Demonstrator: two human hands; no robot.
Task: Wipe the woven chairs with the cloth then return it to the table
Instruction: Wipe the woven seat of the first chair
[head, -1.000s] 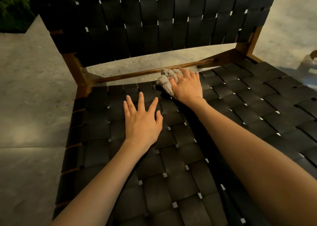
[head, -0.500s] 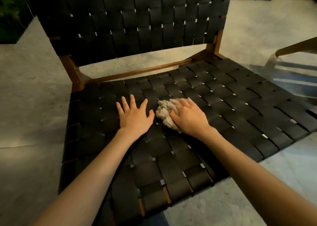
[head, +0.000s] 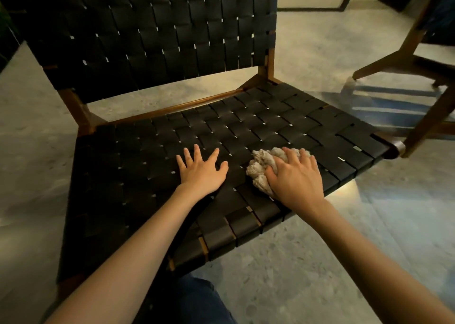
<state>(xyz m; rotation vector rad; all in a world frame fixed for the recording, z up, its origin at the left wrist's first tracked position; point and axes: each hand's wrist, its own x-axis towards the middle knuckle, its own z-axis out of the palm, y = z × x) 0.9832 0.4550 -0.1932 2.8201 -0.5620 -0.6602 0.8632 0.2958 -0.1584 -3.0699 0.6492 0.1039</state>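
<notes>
Right hand (head: 294, 176) grips the bunched cloth (head: 261, 170) on the chair (head: 283, 117) seat; left hand (head: 200, 172) rests flat, fingers spread.

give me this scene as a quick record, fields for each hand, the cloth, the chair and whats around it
left hand: flat on the woven seat, fingers spread, holding nothing
right hand: grips the cloth and presses it on the seat
cloth: pale, bunched up, near the seat's right front edge
chair: dark woven straps on a wooden frame
nearby: wooden legs of a second chair at right, speckled floor
stage: wiping the seat, cloth not yet returned
</notes>
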